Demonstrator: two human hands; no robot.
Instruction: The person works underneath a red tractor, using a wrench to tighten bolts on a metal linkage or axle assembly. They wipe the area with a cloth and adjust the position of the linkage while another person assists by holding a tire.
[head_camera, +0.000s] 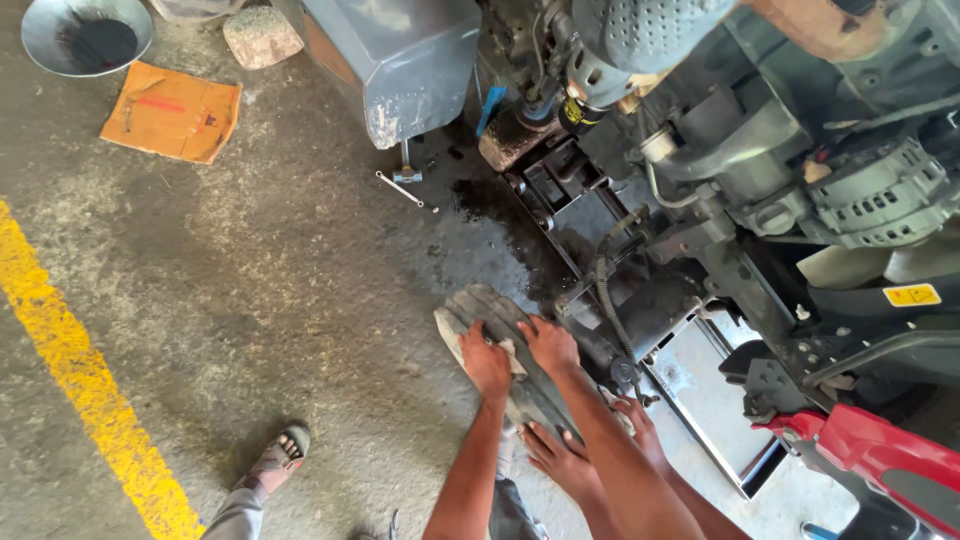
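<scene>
A grey ribbed rubber piece (480, 308), like a worn strip of tyre, lies on the concrete beside the dark frame (590, 215) of a machine. My left hand (487, 360) grips its upper part, with a bit of pale cloth under the fingers. My right hand (548, 343) presses on the same piece just to the right, near a black ribbed hose (603, 275). Below my forearms, another person's two hands (556, 460) (638, 420) reach in at the lower end of the piece.
A spanner (400, 188) lies on the floor by a dark oil stain (495, 235). At the top left are a metal bowl (87, 35) of dark liquid, orange cardboard (172, 112) and a stone (262, 37). A yellow line (80, 385), a sandalled foot (282, 455), and a red panel (880, 455).
</scene>
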